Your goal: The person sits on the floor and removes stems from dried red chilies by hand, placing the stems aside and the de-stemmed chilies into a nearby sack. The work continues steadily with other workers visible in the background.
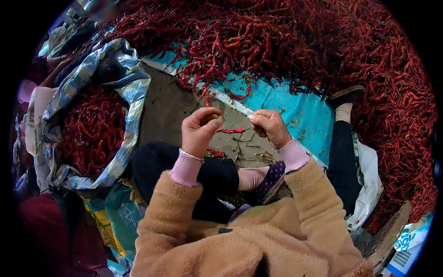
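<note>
My left hand [200, 130] pinches a red chili pepper [207, 99], whose body points away from me beyond the knuckles. A bit of green shows at the fingertips. To its right, my right hand [271, 128] is raised with thumb and forefinger pressed together; anything tiny between them cannot be made out. Below and between the hands, a loose red chili [232, 130] lies on the brown ground [162, 104]. Near it are scattered green stems [238, 143] and another piece of red chili [216, 153].
A large heap of red chilies [256, 38] spreads across the back and right, partly on a blue sheet [294, 107] with a white edge. At left stands a blue-and-white woven sack [133, 121] holding chilies [91, 135]. My legs [341, 155] flank the ground; another person's arm [57, 72] shows far left.
</note>
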